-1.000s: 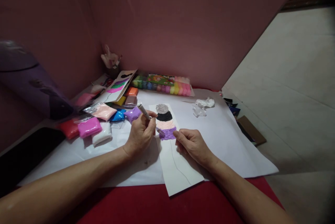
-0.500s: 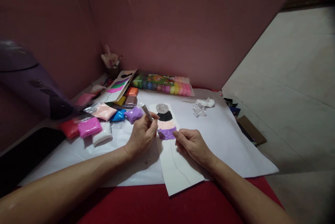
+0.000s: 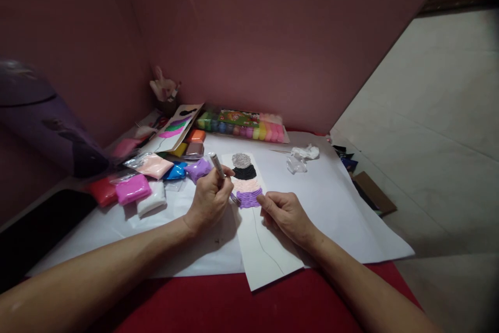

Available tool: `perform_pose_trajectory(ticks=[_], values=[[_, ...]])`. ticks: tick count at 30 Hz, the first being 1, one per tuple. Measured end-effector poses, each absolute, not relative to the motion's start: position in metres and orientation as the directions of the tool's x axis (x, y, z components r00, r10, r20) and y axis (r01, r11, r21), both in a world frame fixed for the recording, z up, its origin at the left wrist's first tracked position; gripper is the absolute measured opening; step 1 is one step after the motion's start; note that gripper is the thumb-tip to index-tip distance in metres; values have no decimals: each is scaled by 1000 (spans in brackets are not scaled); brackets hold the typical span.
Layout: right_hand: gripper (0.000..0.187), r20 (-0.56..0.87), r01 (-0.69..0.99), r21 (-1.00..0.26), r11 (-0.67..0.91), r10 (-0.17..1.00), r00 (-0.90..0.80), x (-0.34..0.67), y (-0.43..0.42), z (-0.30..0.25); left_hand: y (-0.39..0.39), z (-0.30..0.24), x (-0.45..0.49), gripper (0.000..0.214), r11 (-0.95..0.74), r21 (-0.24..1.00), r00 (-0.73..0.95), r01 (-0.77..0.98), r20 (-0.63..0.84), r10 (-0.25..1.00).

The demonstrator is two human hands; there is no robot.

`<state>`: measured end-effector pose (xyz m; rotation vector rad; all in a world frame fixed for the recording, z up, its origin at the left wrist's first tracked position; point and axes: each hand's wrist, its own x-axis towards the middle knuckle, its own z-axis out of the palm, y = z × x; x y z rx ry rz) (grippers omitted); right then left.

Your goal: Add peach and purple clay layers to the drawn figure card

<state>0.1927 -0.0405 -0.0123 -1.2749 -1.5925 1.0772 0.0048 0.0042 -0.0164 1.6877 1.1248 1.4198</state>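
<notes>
In the head view, my left hand is closed round a slim fork with a pale, dark-patterned handle. Its small metallic end shows below my fingers, just left of the purple clay band. That band lies on a long white card, below peach, black and grey clay areas with a ridged texture. A thin drawn line runs down the card from the purple clay. My right hand is closed at the card's right edge, thumb beside the purple; its lower fingers are partly hidden.
Several bagged clay pieces, including pink, white and purple, lie to the left. Behind them rests another decorated card. A clay pack lies along the wall. Crumpled white plastic sits at right on the white sheet.
My left hand has shifted slightly left, and the fork's end has moved off the purple clay to its left side. My right hand and the card stay in place.
</notes>
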Motion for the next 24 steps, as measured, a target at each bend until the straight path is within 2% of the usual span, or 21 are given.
perform_pose_trajectory(ticks=[8, 15, 24], values=[[49, 83, 301, -945, 129, 983, -162, 193, -41, -11, 1, -14, 4, 9, -465, 858, -12, 220, 479, 878], [48, 88, 309, -941, 136, 982, -164, 193, -40, -12, 1, -19, 4, 11, -459, 869, 57, 188, 456, 888], [48, 97, 325, -934, 147, 982, -164, 192, -41, -10, 3, -20, 5, 11, -426, 880, 49, 209, 426, 903]])
